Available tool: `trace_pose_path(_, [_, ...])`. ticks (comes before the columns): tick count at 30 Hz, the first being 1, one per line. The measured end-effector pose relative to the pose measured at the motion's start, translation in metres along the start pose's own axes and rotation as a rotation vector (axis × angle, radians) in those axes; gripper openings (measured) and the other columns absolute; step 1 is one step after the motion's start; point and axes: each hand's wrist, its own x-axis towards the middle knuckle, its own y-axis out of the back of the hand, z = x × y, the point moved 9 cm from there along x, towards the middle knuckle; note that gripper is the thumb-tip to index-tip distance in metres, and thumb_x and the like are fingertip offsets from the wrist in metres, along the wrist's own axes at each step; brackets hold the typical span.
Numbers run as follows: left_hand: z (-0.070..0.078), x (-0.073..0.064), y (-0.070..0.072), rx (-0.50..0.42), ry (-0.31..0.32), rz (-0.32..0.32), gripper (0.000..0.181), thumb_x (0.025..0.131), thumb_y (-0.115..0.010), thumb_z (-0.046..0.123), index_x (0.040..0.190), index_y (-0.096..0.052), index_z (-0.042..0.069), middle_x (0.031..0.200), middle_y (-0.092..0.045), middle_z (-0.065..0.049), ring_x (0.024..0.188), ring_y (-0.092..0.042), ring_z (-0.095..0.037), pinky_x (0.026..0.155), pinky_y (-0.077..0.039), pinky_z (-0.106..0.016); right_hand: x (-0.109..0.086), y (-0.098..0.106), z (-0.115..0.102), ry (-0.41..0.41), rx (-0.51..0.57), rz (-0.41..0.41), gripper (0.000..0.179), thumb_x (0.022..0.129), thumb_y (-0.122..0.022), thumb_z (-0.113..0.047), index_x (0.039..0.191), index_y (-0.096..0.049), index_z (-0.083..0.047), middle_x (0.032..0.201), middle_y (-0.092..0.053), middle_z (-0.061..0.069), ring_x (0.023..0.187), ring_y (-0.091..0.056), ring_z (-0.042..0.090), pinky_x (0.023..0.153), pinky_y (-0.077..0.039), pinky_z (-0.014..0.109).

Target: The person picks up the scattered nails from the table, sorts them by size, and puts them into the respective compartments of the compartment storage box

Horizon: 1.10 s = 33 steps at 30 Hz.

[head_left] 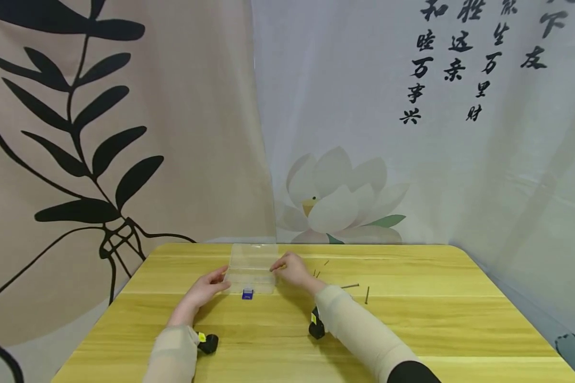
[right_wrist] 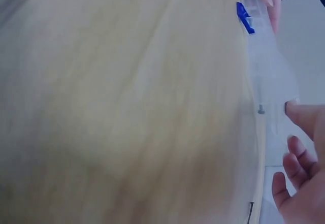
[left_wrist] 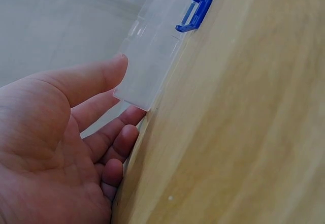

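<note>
A clear plastic box (head_left: 251, 276) with its lid (head_left: 254, 256) raised at the back stands near the table's far edge, a blue latch (head_left: 247, 294) at its front. My left hand (head_left: 206, 288) rests at the box's left end, thumb by the front corner and the other fingers loosely bent beside it. My right hand (head_left: 292, 269) is over the box's right side, thumb and forefinger pinching a small dark nail (head_left: 271, 269). Most of that nail is hidden by the fingers; its dark end (right_wrist: 286, 107) shows at the thumb tip in the right wrist view.
Right of the right hand, two longer nails (head_left: 367, 295) lie on the wooden table (head_left: 436, 319), with several smaller nails (head_left: 326, 263) further back. A printed cloth (head_left: 211, 133) hangs behind the table. Black wrist cameras (head_left: 317, 324) sit below both hands.
</note>
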Motion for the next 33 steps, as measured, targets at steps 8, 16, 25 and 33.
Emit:
trace_pose_path(8, [0.005, 0.002, -0.006, 0.018, -0.025, -0.021, 0.06, 0.096, -0.062, 0.02, 0.149, -0.037, 0.005, 0.141, -0.043, -0.028, 0.129, -0.039, -0.041, 0.105, -0.031, -0.056, -0.013, 0.03, 0.0, 0.085, -0.026, 0.039, 0.012, 0.09, -0.068, -0.008, 0.095, -0.078, -0.005, 0.094, -0.065, 0.006, 0.079, -0.053, 0.016, 0.07, -0.045, 0.03])
trace_pose_path(16, [0.005, 0.0, -0.004, 0.016, -0.034, -0.057, 0.059, 0.097, -0.061, 0.02, 0.148, -0.038, 0.005, 0.146, -0.035, -0.029, 0.136, -0.032, -0.043, 0.107, -0.029, -0.056, -0.034, 0.077, 0.022, 0.012, 0.023, 0.022, 0.016, 0.093, -0.065, -0.013, 0.103, -0.075, -0.005, 0.1, -0.063, 0.005, 0.062, -0.04, 0.015, 0.06, -0.038, 0.03])
trace_pose_path(25, [0.006, 0.0, -0.002, -0.005, -0.046, -0.066, 0.056, 0.096, -0.063, 0.02, 0.146, -0.043, 0.004, 0.147, -0.036, -0.027, 0.136, -0.031, -0.041, 0.107, -0.03, -0.053, -0.061, 0.126, 0.061, -0.084, 0.034, 0.065, 0.018, 0.093, -0.065, -0.013, 0.105, -0.074, -0.005, 0.095, -0.062, 0.003, 0.066, -0.042, 0.017, 0.059, -0.037, 0.032])
trace_pose_path(33, [0.004, 0.0, -0.005, -0.023, -0.024, -0.06, 0.057, 0.096, -0.063, 0.021, 0.145, -0.043, 0.003, 0.147, -0.036, -0.028, 0.136, -0.031, -0.043, 0.107, -0.03, -0.054, -0.094, 0.15, 0.099, -0.182, 0.031, 0.071, 0.02, 0.095, -0.062, -0.012, 0.109, -0.073, -0.002, 0.109, -0.067, 0.01, 0.081, -0.053, 0.017, 0.071, -0.044, 0.035])
